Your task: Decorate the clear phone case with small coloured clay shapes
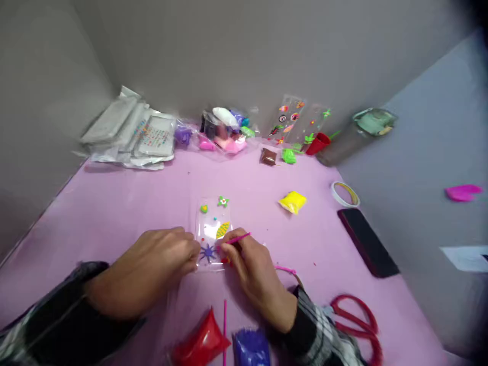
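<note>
A clear plastic case [209, 231] lies flat in front of me, with small clay shapes on it. Among them are a purple star-like flower [208, 253], a yellow leaf shape with markings [222, 230] and a green-and-white flower [223, 202]. My left hand [168, 254] is curled closed at the case's left edge, its fingertips partly hidden. Pinched between the fingers of my right hand [253, 267] is a thin pink stick tool [238, 238], its tip over the case near the purple flower. A red shape beneath the right fingers is partly covered.
Red [202, 340], purple [251, 348] and yellow [293, 202] clay packets lie around. Red-handled scissors [356, 323], a black phone [368, 243] and a tape roll [345, 194] sit right. Wrapped packs [129, 132], bagged clay [224, 132] and a jar [354, 134] stand behind.
</note>
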{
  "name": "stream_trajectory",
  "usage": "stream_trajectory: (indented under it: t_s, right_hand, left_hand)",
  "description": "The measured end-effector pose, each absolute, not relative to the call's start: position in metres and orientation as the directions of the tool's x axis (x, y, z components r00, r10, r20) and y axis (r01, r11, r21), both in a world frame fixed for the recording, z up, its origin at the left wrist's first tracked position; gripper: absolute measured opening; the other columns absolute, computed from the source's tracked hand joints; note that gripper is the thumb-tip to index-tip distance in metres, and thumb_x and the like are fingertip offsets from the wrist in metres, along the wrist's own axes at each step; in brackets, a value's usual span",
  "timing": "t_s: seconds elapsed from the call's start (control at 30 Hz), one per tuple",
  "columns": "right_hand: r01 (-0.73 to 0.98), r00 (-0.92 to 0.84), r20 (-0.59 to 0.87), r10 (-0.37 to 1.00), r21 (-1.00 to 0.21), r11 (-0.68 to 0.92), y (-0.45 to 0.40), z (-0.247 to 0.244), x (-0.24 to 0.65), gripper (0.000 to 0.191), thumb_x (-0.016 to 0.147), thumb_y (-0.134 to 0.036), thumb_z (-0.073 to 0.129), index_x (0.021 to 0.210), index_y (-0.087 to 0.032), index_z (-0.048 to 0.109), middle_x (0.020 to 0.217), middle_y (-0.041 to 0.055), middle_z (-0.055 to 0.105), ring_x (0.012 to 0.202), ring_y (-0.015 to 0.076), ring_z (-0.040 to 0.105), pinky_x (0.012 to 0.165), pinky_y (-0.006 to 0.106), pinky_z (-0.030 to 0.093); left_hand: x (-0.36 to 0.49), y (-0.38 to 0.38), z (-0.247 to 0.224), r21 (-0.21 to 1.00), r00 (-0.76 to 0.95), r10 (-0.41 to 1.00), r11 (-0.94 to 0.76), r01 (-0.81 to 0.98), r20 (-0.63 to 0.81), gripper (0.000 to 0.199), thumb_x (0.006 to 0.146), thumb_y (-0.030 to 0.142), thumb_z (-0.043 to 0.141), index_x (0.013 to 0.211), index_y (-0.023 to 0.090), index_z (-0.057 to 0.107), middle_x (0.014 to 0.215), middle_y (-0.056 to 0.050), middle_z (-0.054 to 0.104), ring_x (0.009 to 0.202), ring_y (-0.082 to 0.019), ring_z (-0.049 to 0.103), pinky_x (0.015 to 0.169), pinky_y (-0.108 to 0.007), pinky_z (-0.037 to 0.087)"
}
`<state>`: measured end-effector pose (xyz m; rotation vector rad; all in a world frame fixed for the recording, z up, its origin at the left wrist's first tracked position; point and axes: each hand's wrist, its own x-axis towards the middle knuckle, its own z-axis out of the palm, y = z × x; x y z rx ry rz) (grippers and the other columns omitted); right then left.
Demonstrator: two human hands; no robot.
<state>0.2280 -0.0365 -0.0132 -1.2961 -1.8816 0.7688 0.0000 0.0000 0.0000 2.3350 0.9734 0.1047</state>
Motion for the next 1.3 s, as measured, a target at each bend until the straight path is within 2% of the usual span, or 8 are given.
stream_trajectory:
  t_s: [0.37,0.87,1.3]
  right_hand:
    - [0.617,-0.29,0.247,0.925,-0.69,0.377,-0.033,-0.017,0.223,0.014,0.102,-0.018,0.05,0.089,-0.021,0.051,0.084,0.0028,0.06,0.074,0.0157,0.054,0.068,0.028,0.044]
    - [0.615,-0.366,0.235,0.9,-0.665,0.424,-0.025,-0.018,0.229,0.015,0.105,-0.016,0.041,0.093,-0.021,0.049,0.086,0.0035,0.059,0.077,0.0165,0.052,0.07,0.03,0.042]
    - [0.634,-0.302,0.22,0.928,-0.68,0.368,-0.024,-0.021,0.231,0.012,0.104,-0.019,0.048,0.092,-0.021,0.05,0.087,0.0028,0.06,0.076,0.0156,0.053,0.07,0.029,0.041]
  left_hand:
    - [0.007,0.002,0.011,0.49,0.703,0.68,-0.548,0.677,-0.21,0.024,0.101,0.021,0.048,0.078,0.022,0.055,0.084,0.001,0.06,0.077,-0.018,0.056,0.068,-0.034,0.031]
    - [-0.002,0.004,0.001,0.531,0.711,0.68,-0.543,0.651,-0.177,0.021,0.103,0.029,0.049,0.088,0.024,0.063,0.091,0.0,0.066,0.083,-0.018,0.06,0.072,-0.033,0.036]
    - [0.006,0.003,0.014,0.533,0.715,0.677,-0.545,0.647,-0.175,0.021,0.102,0.022,0.05,0.083,0.024,0.057,0.085,0.003,0.062,0.079,-0.017,0.058,0.071,-0.031,0.032]
